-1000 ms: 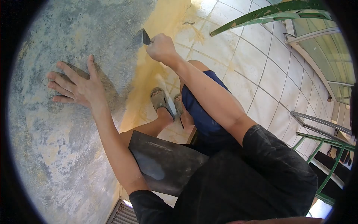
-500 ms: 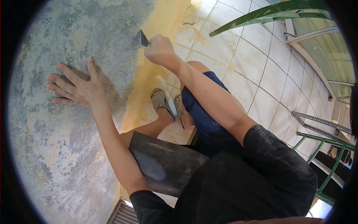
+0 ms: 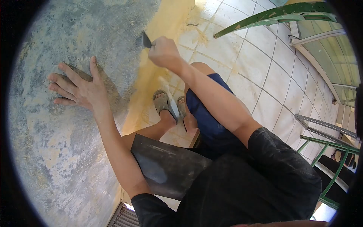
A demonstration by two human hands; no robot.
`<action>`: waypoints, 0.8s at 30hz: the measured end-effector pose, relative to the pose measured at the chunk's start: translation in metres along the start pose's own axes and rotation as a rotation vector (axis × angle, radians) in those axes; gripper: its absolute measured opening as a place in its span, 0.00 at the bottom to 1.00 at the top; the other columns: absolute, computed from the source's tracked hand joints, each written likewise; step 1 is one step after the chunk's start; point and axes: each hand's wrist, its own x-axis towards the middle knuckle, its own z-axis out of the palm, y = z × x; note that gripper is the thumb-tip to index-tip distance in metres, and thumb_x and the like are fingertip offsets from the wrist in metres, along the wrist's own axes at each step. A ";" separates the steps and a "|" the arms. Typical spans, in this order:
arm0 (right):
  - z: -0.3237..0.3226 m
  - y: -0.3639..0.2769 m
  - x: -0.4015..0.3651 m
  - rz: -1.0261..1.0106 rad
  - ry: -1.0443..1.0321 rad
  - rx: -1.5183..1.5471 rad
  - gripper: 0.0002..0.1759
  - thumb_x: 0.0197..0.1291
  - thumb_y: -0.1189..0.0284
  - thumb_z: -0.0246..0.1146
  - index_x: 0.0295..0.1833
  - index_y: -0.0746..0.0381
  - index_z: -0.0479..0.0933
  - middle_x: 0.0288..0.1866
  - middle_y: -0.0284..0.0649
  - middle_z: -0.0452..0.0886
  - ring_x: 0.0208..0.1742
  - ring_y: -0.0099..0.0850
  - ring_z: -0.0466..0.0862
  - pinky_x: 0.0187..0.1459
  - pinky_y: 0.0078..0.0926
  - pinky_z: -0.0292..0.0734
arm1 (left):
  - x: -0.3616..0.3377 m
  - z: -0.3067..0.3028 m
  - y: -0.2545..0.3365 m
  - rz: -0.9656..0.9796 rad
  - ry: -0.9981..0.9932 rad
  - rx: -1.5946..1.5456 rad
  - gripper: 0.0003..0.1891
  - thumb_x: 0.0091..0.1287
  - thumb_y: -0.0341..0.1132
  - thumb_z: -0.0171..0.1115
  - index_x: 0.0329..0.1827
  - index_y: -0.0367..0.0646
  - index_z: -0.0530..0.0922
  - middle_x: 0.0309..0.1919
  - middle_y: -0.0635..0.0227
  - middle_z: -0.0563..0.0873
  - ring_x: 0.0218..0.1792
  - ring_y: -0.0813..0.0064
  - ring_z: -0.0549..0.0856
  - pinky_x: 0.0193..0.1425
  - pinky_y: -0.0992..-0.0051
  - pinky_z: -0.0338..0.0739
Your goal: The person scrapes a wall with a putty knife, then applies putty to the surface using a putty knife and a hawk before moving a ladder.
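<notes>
Mottled grey wall (image 3: 56, 151), tiled floor (image 3: 264, 75): I see the right hand (image 3: 164, 51), fingers clenched on a scraper (image 3: 146, 39), pull the blade back to the yellow paint (image 3: 166, 22) edge, ending a short stroke. The left hand (image 3: 81, 89) stays splayed flat on the wall.

A wall (image 3: 56, 151) fills the left side. The left hand (image 3: 81, 89) lies flat on it, fingers spread. Above and to its right, the right hand (image 3: 164, 51) presses a scraper (image 3: 146, 39) against the wall. Between the arms, lower down, sandalled feet (image 3: 162, 102) stand on the tiled floor (image 3: 264, 75). A metal frame (image 3: 272, 15) crosses the upper right.
</notes>
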 end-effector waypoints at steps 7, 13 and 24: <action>0.000 0.007 -0.002 -0.038 -0.056 0.006 0.12 0.50 0.73 0.58 0.30 0.70 0.83 0.30 0.64 0.82 0.36 0.59 0.86 0.44 0.47 0.81 | -0.001 -0.002 0.000 -0.006 -0.007 -0.023 0.50 0.61 0.69 0.67 0.83 0.55 0.60 0.85 0.59 0.47 0.85 0.60 0.35 0.81 0.42 0.26; 0.003 0.013 -0.001 -0.001 -0.039 0.045 0.12 0.49 0.73 0.58 0.28 0.72 0.82 0.29 0.65 0.80 0.36 0.61 0.85 0.43 0.48 0.81 | -0.004 -0.003 0.000 0.003 -0.012 -0.031 0.50 0.62 0.69 0.66 0.83 0.55 0.60 0.84 0.59 0.48 0.85 0.59 0.36 0.81 0.41 0.26; 0.002 0.006 0.000 -0.016 -0.077 -0.012 0.13 0.45 0.71 0.62 0.26 0.73 0.82 0.33 0.65 0.84 0.39 0.59 0.87 0.46 0.46 0.83 | -0.004 -0.002 0.000 -0.002 -0.014 -0.014 0.50 0.62 0.69 0.66 0.82 0.54 0.61 0.84 0.58 0.49 0.85 0.58 0.36 0.81 0.42 0.26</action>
